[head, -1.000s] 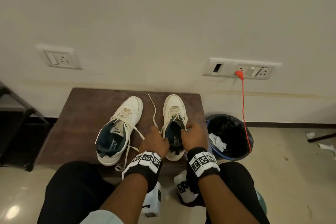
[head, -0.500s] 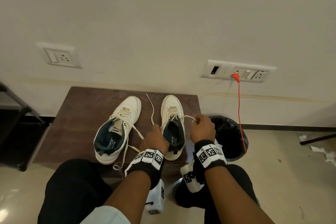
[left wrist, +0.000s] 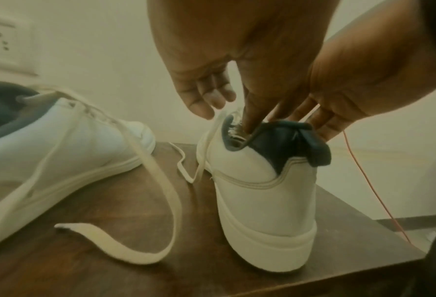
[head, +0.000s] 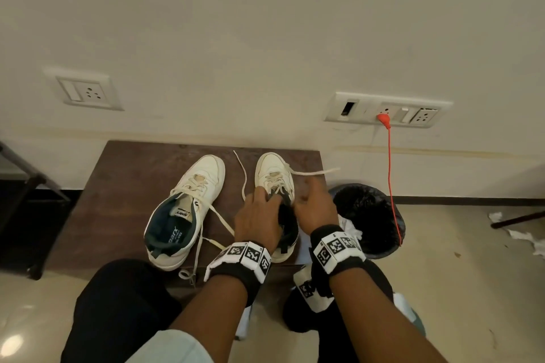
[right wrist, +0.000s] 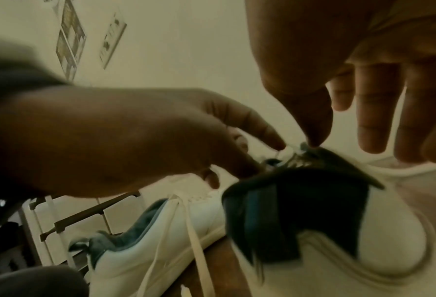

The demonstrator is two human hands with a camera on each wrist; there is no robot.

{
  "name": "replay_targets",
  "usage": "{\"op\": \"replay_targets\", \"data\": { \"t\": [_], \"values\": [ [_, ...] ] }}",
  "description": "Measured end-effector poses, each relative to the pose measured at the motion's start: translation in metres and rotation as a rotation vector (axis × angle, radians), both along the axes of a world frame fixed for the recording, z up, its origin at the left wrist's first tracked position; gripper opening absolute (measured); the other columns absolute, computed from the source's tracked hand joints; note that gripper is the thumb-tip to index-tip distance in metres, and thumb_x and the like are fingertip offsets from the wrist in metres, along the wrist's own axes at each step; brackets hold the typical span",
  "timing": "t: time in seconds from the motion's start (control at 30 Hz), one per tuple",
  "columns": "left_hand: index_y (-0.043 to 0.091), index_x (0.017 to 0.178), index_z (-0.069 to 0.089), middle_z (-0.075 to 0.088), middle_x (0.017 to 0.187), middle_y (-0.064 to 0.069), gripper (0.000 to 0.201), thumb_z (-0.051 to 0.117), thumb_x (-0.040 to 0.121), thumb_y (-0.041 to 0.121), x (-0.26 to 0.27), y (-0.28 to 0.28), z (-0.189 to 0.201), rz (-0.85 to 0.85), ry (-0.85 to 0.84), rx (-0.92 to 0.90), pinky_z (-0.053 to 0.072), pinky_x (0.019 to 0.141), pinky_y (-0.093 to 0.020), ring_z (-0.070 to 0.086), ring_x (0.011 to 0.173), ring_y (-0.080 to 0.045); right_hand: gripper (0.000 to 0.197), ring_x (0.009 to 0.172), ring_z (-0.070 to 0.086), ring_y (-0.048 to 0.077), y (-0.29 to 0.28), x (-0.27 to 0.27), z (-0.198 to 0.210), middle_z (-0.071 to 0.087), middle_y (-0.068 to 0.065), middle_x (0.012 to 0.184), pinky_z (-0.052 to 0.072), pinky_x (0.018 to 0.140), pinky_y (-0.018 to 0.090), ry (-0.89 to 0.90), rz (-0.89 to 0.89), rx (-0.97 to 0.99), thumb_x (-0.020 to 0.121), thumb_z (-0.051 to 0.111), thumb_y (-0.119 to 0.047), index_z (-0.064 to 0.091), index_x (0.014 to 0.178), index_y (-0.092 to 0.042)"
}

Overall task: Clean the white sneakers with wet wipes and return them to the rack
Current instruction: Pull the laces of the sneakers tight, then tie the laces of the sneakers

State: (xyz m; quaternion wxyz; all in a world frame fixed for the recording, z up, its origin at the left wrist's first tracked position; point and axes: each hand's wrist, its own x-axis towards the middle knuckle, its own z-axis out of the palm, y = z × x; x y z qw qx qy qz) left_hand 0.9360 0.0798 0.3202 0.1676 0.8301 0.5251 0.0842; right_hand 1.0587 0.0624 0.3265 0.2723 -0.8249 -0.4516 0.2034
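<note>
Left hand [head: 259, 215] pinches sneaker lace [head: 275, 179], right hand [head: 315, 206] slack-fingered — brown table [head: 132, 186], cream wall [head: 236, 38].

Dim, yellowish light — wrist views blurred, edges warped.

Left hand [head: 258, 221] pinching, right hand [head: 314, 206] relaxed

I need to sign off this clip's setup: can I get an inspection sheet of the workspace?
Surface: brown table.
Job's things: left sneaker and right sneaker on the table, laces loose; no wipe in either hand.
Clutter: tissue scraps on floor; lined bin beside table.
Hands: left hand fingertips at right sneaker's laces, grip unclear; right hand open, thumb touching it.
Cables: red cable plugged into wall socket, hanging past bin.
Surroundings: dark rack at left.
</note>
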Motion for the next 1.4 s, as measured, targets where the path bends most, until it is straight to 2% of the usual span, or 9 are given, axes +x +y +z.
{"op": "replay_targets", "data": {
  "t": [0.23, 0.43, 0.67, 0.87, 0.97, 1.07, 1.17, 1.3, 1.4],
  "values": [
    [0.024, 0.105, 0.067, 0.029, 0.149, -0.006, 0.025, 0.058, 0.084, 0.031, 0.024, 0.025, -0.015, -0.153, 0.276, 0.175, 0.035, 0.095, -0.042, 0.032, 0.129, -0.030, 0.017, 0.076, 0.061, 0.018, -0.013, -0.010, -0.036, 0.067, 0.000, 0.084, 0.053, 0.073, 0.033, 0.057, -0.023, -0.200, 0.086, 0.054, -0.035, 0.063, 0.094, -0.022],
    [0.020, 0.076, 0.074, 0.056, 0.125, -0.006, 0.024, 0.075, 0.059, 0.037, 0.035, 0.043, -0.021, -0.195, 0.408, 0.116, 0.044, 0.071, -0.039, 0.054, 0.103, -0.030, 0.025, 0.069, 0.058, 0.020, -0.006, -0.009, -0.034, 0.059, 0.001, 0.073, 0.042, 0.060, 0.027, -0.087, -0.037, -0.216, 0.088, 0.050, -0.034, 0.064, 0.087, -0.014],
    [0.014, 0.103, 0.064, 0.024, 0.149, 0.001, 0.022, 0.058, 0.084, 0.022, 0.031, 0.037, -0.031, -0.065, 0.029, -0.063, 0.047, 0.081, -0.040, 0.035, 0.128, -0.024, 0.021, 0.078, 0.059, 0.024, -0.001, -0.015, -0.030, 0.065, 0.008, 0.088, 0.037, 0.062, 0.027, -0.138, -0.050, -0.199, 0.093, 0.046, -0.023, 0.061, 0.094, -0.009],
    [0.002, 0.090, 0.068, 0.042, 0.133, -0.006, 0.010, 0.070, 0.080, 0.004, 0.021, 0.050, -0.035, 0.225, -0.530, -0.366, 0.029, 0.090, -0.011, 0.050, 0.116, -0.019, 0.022, 0.072, 0.055, 0.021, -0.002, -0.018, -0.030, 0.065, 0.008, 0.087, 0.038, 0.060, 0.027, -0.136, -0.026, -0.253, 0.096, 0.045, -0.021, 0.061, 0.088, -0.009],
    [0.002, 0.088, 0.068, 0.046, 0.128, -0.007, 0.010, 0.071, 0.079, 0.003, 0.018, 0.044, -0.032, 0.281, -0.613, -0.396, 0.030, 0.089, -0.011, 0.051, 0.112, -0.018, 0.021, 0.084, 0.059, 0.023, -0.003, -0.022, -0.028, 0.063, 0.008, 0.093, 0.037, 0.063, 0.026, -0.173, 0.017, -0.293, 0.097, 0.043, -0.018, 0.060, 0.093, -0.008],
    [0.009, 0.081, 0.070, 0.054, 0.123, -0.005, 0.013, 0.073, 0.070, 0.003, 0.018, 0.032, -0.024, 0.015, -0.370, -0.028, 0.041, 0.090, -0.027, 0.052, 0.109, -0.023, 0.022, 0.085, 0.062, 0.022, -0.006, -0.022, -0.026, 0.066, 0.008, 0.095, 0.038, 0.063, 0.025, -0.197, 0.041, -0.304, 0.097, 0.043, -0.017, 0.063, 0.092, -0.009],
    [0.013, 0.073, 0.068, 0.065, 0.101, -0.006, 0.016, 0.072, 0.059, 0.006, 0.018, 0.026, -0.019, -0.289, -0.121, 0.350, 0.046, 0.078, -0.040, 0.060, 0.092, -0.029, 0.022, 0.091, 0.061, 0.022, -0.013, -0.024, -0.022, 0.066, 0.009, 0.101, 0.039, 0.067, 0.024, -0.207, 0.087, -0.342, 0.097, 0.044, -0.016, 0.064, 0.097, -0.008],
    [0.014, 0.072, 0.064, 0.065, 0.079, -0.004, 0.023, 0.042, 0.074, 0.013, 0.007, 0.022, -0.014, -0.416, 0.042, 0.434, 0.047, 0.067, -0.038, 0.060, 0.075, -0.026, 0.021, 0.094, 0.062, 0.023, -0.016, -0.032, -0.018, 0.064, 0.009, 0.105, 0.045, 0.072, 0.027, -0.241, 0.123, -0.352, 0.097, 0.043, -0.016, 0.063, 0.099, -0.009],
    [0.013, 0.067, 0.063, 0.064, 0.068, -0.005, 0.013, 0.050, 0.071, 0.010, 0.000, 0.019, -0.011, -0.480, 0.127, 0.439, 0.046, 0.062, -0.036, 0.059, 0.066, -0.027, 0.019, 0.094, 0.063, 0.024, -0.017, -0.036, -0.016, 0.065, 0.009, 0.105, 0.047, 0.074, 0.028, -0.241, 0.162, -0.350, 0.096, 0.045, -0.017, 0.063, 0.099, -0.010]
  ]
}}
